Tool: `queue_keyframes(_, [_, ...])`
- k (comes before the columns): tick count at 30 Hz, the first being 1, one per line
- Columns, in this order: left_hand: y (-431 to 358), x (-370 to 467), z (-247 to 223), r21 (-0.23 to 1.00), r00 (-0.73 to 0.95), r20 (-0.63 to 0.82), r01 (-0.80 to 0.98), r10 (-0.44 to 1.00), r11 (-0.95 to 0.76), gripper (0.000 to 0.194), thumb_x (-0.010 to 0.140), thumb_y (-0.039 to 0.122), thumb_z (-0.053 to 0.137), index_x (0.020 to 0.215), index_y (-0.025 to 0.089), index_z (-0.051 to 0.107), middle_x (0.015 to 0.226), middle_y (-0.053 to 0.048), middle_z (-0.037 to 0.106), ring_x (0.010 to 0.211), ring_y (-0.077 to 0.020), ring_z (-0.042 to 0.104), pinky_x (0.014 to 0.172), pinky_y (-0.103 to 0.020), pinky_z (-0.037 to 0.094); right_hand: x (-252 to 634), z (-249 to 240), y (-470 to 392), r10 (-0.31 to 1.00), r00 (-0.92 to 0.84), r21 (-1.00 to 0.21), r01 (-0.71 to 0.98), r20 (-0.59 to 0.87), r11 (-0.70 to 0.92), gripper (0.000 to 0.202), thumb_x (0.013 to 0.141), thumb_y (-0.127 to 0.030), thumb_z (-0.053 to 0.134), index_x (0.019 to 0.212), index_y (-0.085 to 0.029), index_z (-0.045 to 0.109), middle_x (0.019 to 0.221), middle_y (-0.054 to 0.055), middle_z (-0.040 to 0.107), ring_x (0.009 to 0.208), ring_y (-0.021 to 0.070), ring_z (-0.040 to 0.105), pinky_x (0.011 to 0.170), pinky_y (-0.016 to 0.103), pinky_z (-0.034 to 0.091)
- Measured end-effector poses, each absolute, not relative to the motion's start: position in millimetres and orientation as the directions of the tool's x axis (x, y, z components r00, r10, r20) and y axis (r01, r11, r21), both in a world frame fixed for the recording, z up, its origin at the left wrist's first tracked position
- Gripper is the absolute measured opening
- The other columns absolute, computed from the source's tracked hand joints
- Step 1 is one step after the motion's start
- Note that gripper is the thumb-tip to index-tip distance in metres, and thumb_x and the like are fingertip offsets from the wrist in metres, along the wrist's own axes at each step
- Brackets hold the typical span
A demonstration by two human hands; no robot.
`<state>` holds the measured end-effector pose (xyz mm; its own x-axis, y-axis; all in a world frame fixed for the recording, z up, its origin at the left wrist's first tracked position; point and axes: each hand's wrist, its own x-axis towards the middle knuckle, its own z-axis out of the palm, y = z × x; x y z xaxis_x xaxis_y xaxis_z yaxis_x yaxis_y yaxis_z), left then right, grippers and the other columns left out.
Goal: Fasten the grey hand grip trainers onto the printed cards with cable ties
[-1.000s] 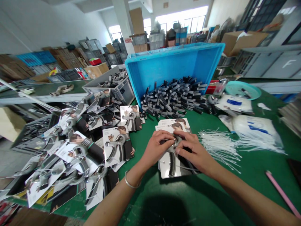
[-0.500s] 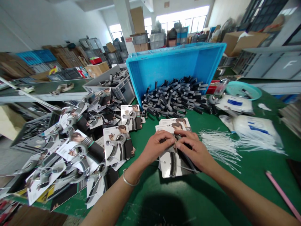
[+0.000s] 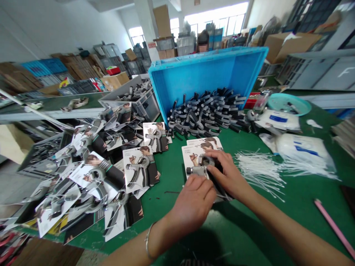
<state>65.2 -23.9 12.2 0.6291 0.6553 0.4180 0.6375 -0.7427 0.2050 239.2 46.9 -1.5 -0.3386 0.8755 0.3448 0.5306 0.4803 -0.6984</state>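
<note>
A grey and black spring hand grip (image 3: 199, 170) lies on a printed backing card (image 3: 189, 152) on top of a small stack of cards in front of me. My right hand (image 3: 226, 171) is closed around its right-hand handle, the thumb pressing near the middle. Over the lower part of the card, my left hand (image 3: 194, 199) is curled with its fingers closed. What those fingers hold, if anything, is hidden. To the right of my right hand lies a loose heap of white cable ties (image 3: 257, 170).
Carded hand grips (image 3: 140, 168) are piled at the left. A tilted blue crate (image 3: 199, 77) spilling hand grips stands behind the cards. At the right are plastic bags (image 3: 305, 151) of cable ties, a turquoise tray (image 3: 302, 101) and a pink stick (image 3: 332, 225).
My left hand has moved down toward me from the top of the hand grip and curled closed, uncovering the grip's spring and knob. My right hand stays on the grip.
</note>
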Motion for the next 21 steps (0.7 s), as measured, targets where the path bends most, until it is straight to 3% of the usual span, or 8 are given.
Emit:
queue_keyframes(2, [-32, 58, 11, 0.278, 0.494, 0.450, 0.714, 0.744, -0.643, 0.015, 0.095, 0.023, 0.056, 0.107, 0.018, 0.062, 0.112, -0.011, 0.064, 0.106, -0.0277, 0.053, 0.096, -0.046, 0.039, 244, 4, 43, 0.871, -0.329, -0.702, 0.518, 0.364, 0.489, 0.025, 0.095, -0.023, 0.055, 0.120, -0.024, 0.056, 0.137, 0.008, 0.056, 0.126, 0.0272, 0.046, 0.106, 0.048, 0.035])
queue_keyframes(5, [-40, 45, 13, 0.382, 0.241, 0.430, 0.825, 0.870, -0.417, 0.048, 0.085, 0.046, 0.069, 0.121, 0.016, 0.056, 0.120, -0.016, 0.059, 0.112, -0.0338, 0.051, 0.098, -0.054, 0.039, 251, 18, 24, 0.837, -0.390, -0.654, 0.525, 0.385, 0.545, 0.011, 0.098, -0.025, 0.053, 0.106, -0.024, 0.060, 0.122, 0.008, 0.063, 0.115, 0.0266, 0.051, 0.099, 0.046, 0.038])
queue_keyframes(6, [-41, 42, 14, 0.395, 0.205, 0.394, 0.842, 0.896, -0.367, 0.051, 0.084, 0.049, 0.069, 0.120, 0.015, 0.056, 0.117, -0.016, 0.059, 0.109, -0.0340, 0.052, 0.095, -0.054, 0.041, 253, 23, 16, 0.814, -0.447, -0.614, 0.539, 0.372, 0.577, 0.010, 0.098, -0.025, 0.053, 0.103, -0.024, 0.061, 0.113, 0.007, 0.066, 0.109, 0.0265, 0.052, 0.096, 0.045, 0.039])
queue_keyframes(9, [-43, 40, 15, 0.413, 0.230, 0.304, 0.843, 0.924, -0.346, 0.028, 0.092, 0.041, 0.061, 0.104, 0.016, 0.061, 0.100, -0.012, 0.061, 0.097, -0.0294, 0.055, 0.086, -0.048, 0.045, 254, 35, -8, 0.743, -0.607, -0.485, 0.578, 0.281, 0.656, 0.010, 0.097, -0.029, 0.056, 0.097, -0.023, 0.064, 0.093, 0.006, 0.068, 0.095, 0.0270, 0.052, 0.087, 0.046, 0.039])
queue_keyframes(11, [-42, 41, 16, 0.440, 0.246, 0.298, 0.822, 0.922, -0.361, 0.019, 0.095, 0.034, 0.056, 0.096, 0.017, 0.063, 0.095, -0.010, 0.062, 0.094, -0.0273, 0.056, 0.085, -0.045, 0.045, 251, 38, -17, 0.726, -0.644, -0.456, 0.585, 0.241, 0.670, 0.011, 0.096, -0.031, 0.058, 0.097, -0.023, 0.066, 0.091, 0.006, 0.068, 0.093, 0.0276, 0.052, 0.085, 0.046, 0.039])
queue_keyframes(14, [-39, 37, 19, 0.605, 0.198, 0.276, 0.725, 0.941, -0.330, 0.016, 0.098, 0.030, 0.054, 0.100, 0.018, 0.065, 0.097, -0.009, 0.065, 0.096, -0.0242, 0.059, 0.089, -0.041, 0.047, 249, 37, -17, 0.746, -0.620, -0.532, 0.558, 0.242, 0.637, 0.012, 0.096, -0.028, 0.057, 0.104, -0.023, 0.065, 0.097, 0.008, 0.068, 0.096, 0.0268, 0.055, 0.083, 0.043, 0.044])
queue_keyframes(17, [-39, 23, 17, 0.828, 0.171, 0.169, 0.509, 0.971, -0.234, 0.017, 0.096, 0.027, 0.058, 0.110, 0.022, 0.067, 0.106, -0.006, 0.069, 0.100, -0.0201, 0.064, 0.091, -0.034, 0.050, 250, 35, -10, 0.773, -0.584, -0.626, 0.512, 0.250, 0.589, 0.015, 0.099, -0.025, 0.052, 0.105, -0.024, 0.066, 0.098, 0.007, 0.068, 0.093, 0.0239, 0.058, 0.080, 0.038, 0.049])
queue_keyframes(21, [-42, 10, 6, 0.924, 0.100, 0.138, 0.345, 0.985, -0.165, 0.016, 0.090, 0.021, 0.065, 0.104, 0.022, 0.072, 0.103, -0.004, 0.071, 0.098, -0.0183, 0.066, 0.089, -0.030, 0.051, 247, 34, -4, 0.756, -0.580, -0.659, 0.446, 0.303, 0.606, 0.017, 0.099, -0.026, 0.054, 0.102, -0.025, 0.071, 0.094, 0.005, 0.070, 0.092, 0.0231, 0.060, 0.082, 0.038, 0.049])
